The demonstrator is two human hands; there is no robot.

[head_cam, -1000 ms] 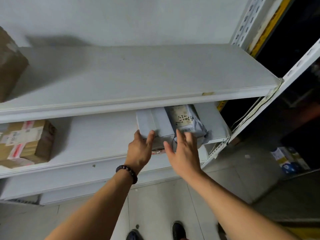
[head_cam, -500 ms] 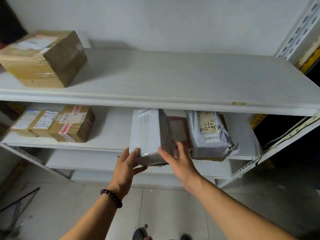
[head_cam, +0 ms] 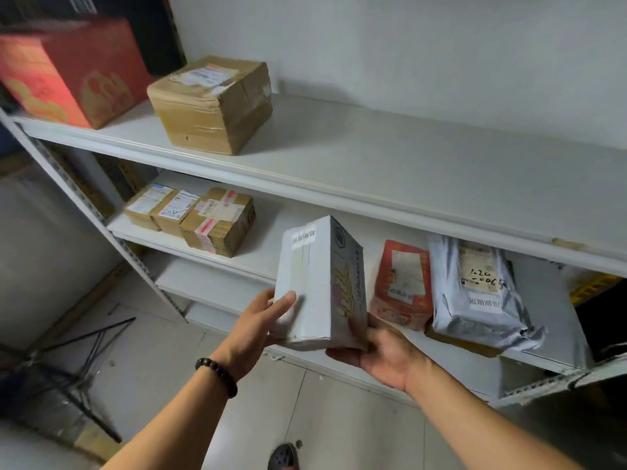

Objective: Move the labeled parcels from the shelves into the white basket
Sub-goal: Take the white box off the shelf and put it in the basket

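A white labeled box (head_cam: 314,283) is off the shelf, held in front of the lower shelf (head_cam: 264,262). My left hand (head_cam: 263,320) grips its left side with the thumb on the front face. My right hand (head_cam: 376,351) cups its bottom right corner from below. On the lower shelf to the right lie a red parcel (head_cam: 402,286) and a grey plastic mailer (head_cam: 475,293) with a handwritten label. The white basket is out of view.
Three brown labeled boxes (head_cam: 193,218) sit at the lower shelf's left end. The upper shelf (head_cam: 407,157) carries a taped brown carton (head_cam: 212,105) and a red carton (head_cam: 68,69). A black folding stand (head_cam: 68,361) lies on the tiled floor at left.
Both hands have pulled the white box out from the lower shelf and toward me, uncovering the red parcel. The view has swung left, bringing in the cartons on the upper shelf.
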